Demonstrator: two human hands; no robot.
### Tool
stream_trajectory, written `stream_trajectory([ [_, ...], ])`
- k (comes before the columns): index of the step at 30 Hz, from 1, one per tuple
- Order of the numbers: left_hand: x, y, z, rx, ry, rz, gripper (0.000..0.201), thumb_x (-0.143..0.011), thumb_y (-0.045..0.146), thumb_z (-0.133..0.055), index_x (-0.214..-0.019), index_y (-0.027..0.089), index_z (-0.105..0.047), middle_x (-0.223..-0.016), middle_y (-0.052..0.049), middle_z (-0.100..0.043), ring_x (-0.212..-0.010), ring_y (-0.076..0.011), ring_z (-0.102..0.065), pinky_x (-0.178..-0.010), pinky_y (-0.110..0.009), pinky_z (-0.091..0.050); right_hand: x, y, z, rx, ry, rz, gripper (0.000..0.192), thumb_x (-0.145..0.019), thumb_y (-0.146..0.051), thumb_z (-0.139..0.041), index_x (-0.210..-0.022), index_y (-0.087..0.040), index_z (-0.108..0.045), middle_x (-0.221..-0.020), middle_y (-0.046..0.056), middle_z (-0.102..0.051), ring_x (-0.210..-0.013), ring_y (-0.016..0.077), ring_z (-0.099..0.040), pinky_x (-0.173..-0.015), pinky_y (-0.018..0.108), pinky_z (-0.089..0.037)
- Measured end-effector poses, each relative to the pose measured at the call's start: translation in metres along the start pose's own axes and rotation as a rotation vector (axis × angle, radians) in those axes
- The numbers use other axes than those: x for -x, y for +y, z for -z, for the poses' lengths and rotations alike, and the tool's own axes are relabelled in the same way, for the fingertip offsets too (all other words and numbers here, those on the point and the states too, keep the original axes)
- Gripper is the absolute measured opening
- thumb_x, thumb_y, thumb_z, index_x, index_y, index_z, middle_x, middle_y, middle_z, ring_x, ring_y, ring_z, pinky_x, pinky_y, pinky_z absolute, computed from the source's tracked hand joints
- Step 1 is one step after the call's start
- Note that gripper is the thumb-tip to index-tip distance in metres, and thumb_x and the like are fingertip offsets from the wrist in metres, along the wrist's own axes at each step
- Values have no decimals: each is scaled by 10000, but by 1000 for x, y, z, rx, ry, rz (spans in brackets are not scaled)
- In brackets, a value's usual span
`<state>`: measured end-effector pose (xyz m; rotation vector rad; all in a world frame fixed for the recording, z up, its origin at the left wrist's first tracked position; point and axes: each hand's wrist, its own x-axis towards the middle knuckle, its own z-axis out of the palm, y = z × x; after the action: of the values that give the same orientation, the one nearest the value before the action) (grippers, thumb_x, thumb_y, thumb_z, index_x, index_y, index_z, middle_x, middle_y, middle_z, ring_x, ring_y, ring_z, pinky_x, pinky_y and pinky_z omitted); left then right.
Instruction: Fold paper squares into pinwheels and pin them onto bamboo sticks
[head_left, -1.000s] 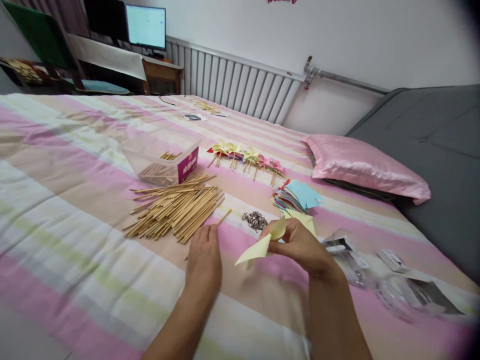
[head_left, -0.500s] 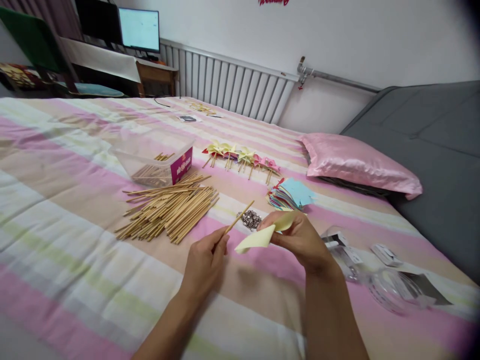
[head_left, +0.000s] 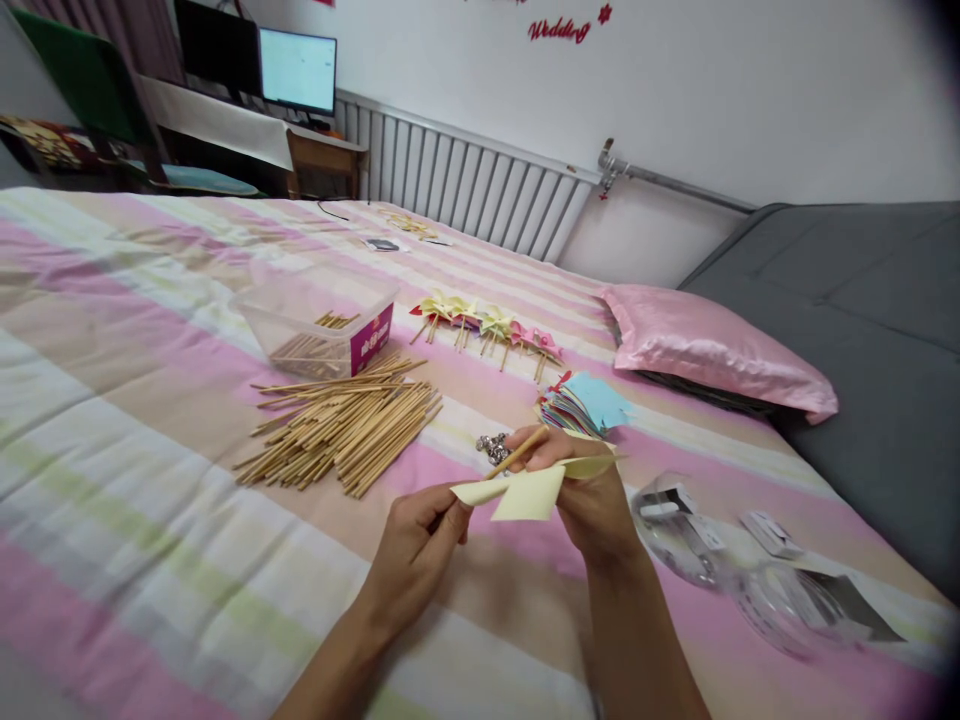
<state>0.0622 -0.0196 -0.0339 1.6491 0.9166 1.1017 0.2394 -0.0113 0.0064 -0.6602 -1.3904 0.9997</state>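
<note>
My left hand (head_left: 420, 545) pinches 1 wooden stick (head_left: 517, 452) near its lower end, fingers pressed together on it; the stick slants up & to the right, its tip reaching my right hand (head_left: 585, 490). Right hand pinches a folded yellow paper (head_left: 529, 492), thumb & fingers closed on the paper's right part, w/ its flaps sticking out left toward my left hand. Stick crosses just behind the paper; can't tell if it's touching. Both hands are held above the striped bed cover (head_left: 150, 480).

Just behind my right hand lies a small heap of shiny metal bits (head_left: 491, 447), partly hidden by the stick. Left of that, a loose pile of sticks (head_left: 345, 420) on the bed, & behind it a clear plastic box (head_left: 322, 325) w/ more sticks inside. Further back, a row of finished paper pinwheels (head_left: 487, 325). A stack of coloured paper squares (head_left: 585, 405), blue on top, sits near my right hand. To the right: clear plastic wrappers (head_left: 720, 550) & a pink pillow (head_left: 712, 345).
</note>
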Motion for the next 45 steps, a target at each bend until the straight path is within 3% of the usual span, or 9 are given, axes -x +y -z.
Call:
stream_trajectory([
  [5, 0, 2, 0, 25, -21, -13, 367, -891, 344, -424, -569, 178, -478, -551, 27, -442, -517, -95, -395, -504, -224, -299, 0, 2, -2, -12, 47, 55, 60, -706, -276, -762, -762, -267, -742, -808, 34, -740, -779, 199, -688, -739, 341, -544],
  [15, -1, 9, 2, 90, -31, -84, 350, -882, 328, -443, -568, 180, -485, -518, 36, -446, -487, -85, -423, -483, -204, -316, 5, -3, -6, -44, 95, 105, 64, -711, -261, -757, -773, -274, -751, -813, 57, -754, -767, 239, -715, -698, 378, -586],
  [25, 1, 6, 4, 177, -42, -61, 196, -883, 305, -491, -802, 174, -614, -638, -7, -619, -612, -119, -536, -586, -216, -396, 7, -4, -9, -79, 160, 70, 81, -657, -211, -793, -711, -236, -740, -762, 67, -753, -741, 254, -718, -732, 423, -587],
  [31, -2, 4, 6, 144, 9, -60, 217, -859, 316, -520, -811, 160, -662, -756, -44, -651, -663, -142, -569, -625, -229, -429, 5, -11, -15, -22, 139, 151, 80, -669, -204, -785, -720, -254, -749, -763, 56, -754, -680, 224, -719, -645, 345, -601],
  [37, -6, -7, 6, 130, 100, -65, 232, -862, 309, -515, -939, 165, -680, -849, -65, -657, -785, -182, -575, -688, -253, -432, 8, -11, -15, 138, 97, 216, 131, -699, -181, -761, -796, -269, -757, -814, 46, -756, -776, 223, -716, -726, 347, -587],
  [45, -5, -11, 9, 165, 65, -50, 217, -874, 291, -498, -946, 168, -661, -887, -74, -629, -848, -196, -564, -771, -287, -414, 9, -9, -16, 160, 73, 217, 229, -699, -85, -735, -815, -281, -744, -894, 25, -752, -793, 195, -712, -748, 326, -583],
])
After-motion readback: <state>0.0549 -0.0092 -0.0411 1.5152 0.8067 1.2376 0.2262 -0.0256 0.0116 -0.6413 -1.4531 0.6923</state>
